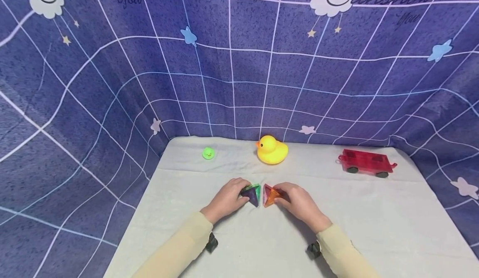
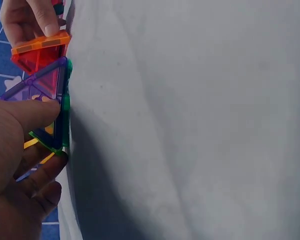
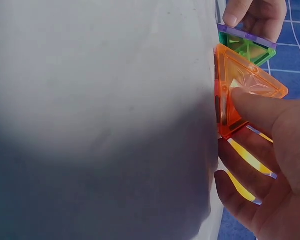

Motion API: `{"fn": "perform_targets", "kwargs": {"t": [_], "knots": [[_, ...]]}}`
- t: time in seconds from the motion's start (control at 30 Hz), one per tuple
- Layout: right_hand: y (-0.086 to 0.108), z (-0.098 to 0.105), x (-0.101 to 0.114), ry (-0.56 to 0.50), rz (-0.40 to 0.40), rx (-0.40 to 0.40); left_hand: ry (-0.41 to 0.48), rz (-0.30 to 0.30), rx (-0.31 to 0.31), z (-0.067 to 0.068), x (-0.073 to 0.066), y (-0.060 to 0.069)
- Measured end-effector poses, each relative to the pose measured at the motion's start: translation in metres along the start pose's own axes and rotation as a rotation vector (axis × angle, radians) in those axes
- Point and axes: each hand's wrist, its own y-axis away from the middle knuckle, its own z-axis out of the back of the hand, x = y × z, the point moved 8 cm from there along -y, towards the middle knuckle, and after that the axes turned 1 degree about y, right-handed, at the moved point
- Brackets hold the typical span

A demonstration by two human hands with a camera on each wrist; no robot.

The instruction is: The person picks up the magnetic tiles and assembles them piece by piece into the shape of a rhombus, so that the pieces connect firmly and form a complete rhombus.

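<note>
My left hand [image 1: 229, 197] pinches a small pyramid of see-through triangular magnetic tiles, with a purple tile [image 1: 252, 196] towards me and a green one [image 1: 258, 189] behind it. Opposite, my right hand [image 1: 300, 204] pinches a similar pyramid with an orange tile [image 1: 272, 196] and a red tile [image 1: 266, 189]. A narrow gap separates the two pyramids on the white cloth. In the left wrist view, the thumb lies on the purple tile [image 2: 45, 82]. The right wrist view has the thumb against the orange tile [image 3: 245, 75]. Some undersides are hidden by fingers.
Behind the hands sits a yellow rubber duck [image 1: 273, 151]. A small green toy [image 1: 208, 153] lies at the back left, and a red wheeled car base [image 1: 366, 162] at the back right. A blue grid-patterned curtain [image 1: 247, 61] borders the white-covered table [image 1: 262, 244].
</note>
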Motion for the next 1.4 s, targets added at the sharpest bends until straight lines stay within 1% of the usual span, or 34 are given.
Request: {"fn": "perform_targets", "kwargs": {"t": [0.23,0.53,0.73,1.03,1.2,1.4], "knots": [[0.003,0.005,-0.002,0.016,-0.018,0.002,0.008,-0.004,0.009,-0.003,-0.006,-0.002],[0.002,0.004,0.0,0.026,-0.008,0.004,-0.002,0.001,0.008,-0.006,-0.008,-0.005],[0.002,0.004,0.002,0.029,0.008,-0.007,0.005,0.001,0.013,-0.006,-0.008,-0.005],[0.0,0.009,0.011,0.023,0.039,-0.034,0.002,-0.013,0.008,-0.005,-0.011,-0.006],[-0.002,0.011,0.016,0.017,0.051,-0.044,0.0,-0.01,0.015,-0.005,-0.012,-0.006],[-0.003,0.012,0.021,0.02,0.056,-0.052,-0.009,-0.021,0.008,-0.007,-0.011,-0.007]]}}
